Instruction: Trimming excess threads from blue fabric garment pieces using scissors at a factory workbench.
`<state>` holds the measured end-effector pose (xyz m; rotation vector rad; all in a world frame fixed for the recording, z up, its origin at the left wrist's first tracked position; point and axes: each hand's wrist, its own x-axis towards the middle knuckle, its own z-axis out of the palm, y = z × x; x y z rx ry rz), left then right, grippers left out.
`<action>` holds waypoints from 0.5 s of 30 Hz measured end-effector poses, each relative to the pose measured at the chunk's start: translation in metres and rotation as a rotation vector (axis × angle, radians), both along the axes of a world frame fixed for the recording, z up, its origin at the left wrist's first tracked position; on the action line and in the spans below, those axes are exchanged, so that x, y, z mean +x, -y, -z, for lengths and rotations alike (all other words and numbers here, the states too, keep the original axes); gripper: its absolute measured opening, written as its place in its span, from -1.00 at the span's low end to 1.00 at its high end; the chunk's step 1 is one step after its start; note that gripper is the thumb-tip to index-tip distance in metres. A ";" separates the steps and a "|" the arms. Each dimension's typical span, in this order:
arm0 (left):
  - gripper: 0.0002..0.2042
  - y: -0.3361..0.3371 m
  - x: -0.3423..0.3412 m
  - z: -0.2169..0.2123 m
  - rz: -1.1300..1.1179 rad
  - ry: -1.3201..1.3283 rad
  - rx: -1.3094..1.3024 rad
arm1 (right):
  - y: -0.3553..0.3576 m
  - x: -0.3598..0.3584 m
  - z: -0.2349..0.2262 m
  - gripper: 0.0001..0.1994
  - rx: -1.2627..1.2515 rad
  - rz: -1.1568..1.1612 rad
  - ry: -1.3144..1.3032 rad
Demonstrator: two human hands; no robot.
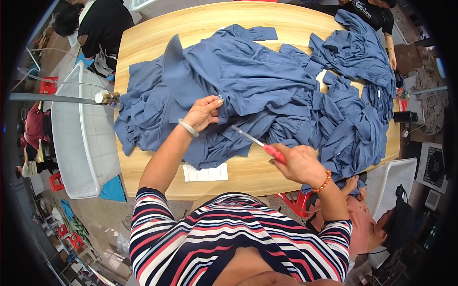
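Observation:
My left hand (204, 112), with a pale bangle at the wrist, pinches the edge of a blue-grey shirt (248, 71) near a small button. The shirt lies spread over a heap of similar garments. In my right hand (300, 164) is a slim tool with a red handle (275, 153) and a narrow metal shaft; whether it is scissors or another kind I cannot tell. Its tip points up and left toward the cloth below my left hand, apart from my fingers. An orange bead bracelet circles my right wrist.
A wooden table (148, 176) bears the heap, and more blue garments (353, 124) lie at its right. A white sheet (205, 173) sits at the near edge. Large white tubs (85, 138) stand left and right. Co-workers are at the far left, far right and near right (350, 214).

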<state>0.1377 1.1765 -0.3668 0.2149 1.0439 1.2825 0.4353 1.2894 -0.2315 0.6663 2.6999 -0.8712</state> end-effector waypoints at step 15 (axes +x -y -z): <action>-0.83 0.009 0.041 -0.060 0.039 -0.324 0.189 | 0.023 -0.011 0.046 -0.68 0.007 -0.041 0.040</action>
